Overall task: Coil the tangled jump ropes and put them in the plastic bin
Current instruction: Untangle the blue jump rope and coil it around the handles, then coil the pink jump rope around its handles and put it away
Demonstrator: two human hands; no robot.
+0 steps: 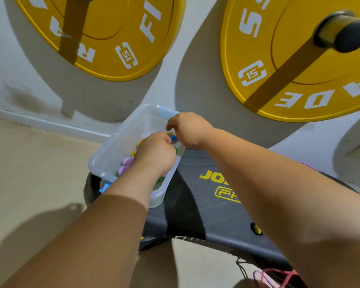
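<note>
The clear plastic bin (112, 150) sat on the left end of a grey step platform (206, 204), holding a beaded jump rope (173, 138) and its purple handles (126, 163). Inside it the left hand (154, 152) had its grip curled on the rope, and the right hand (188, 129) pinched the beads just beside. A pink rope (276, 274) lay lower right.

"15" on yellow plate (258, 48); "JO" on step (206, 215)

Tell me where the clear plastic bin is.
Head view, centre-left: the clear plastic bin sits on the left end of the dark grey step platform, the left hand and right hand curled over colourful jump ropes inside it.
</note>
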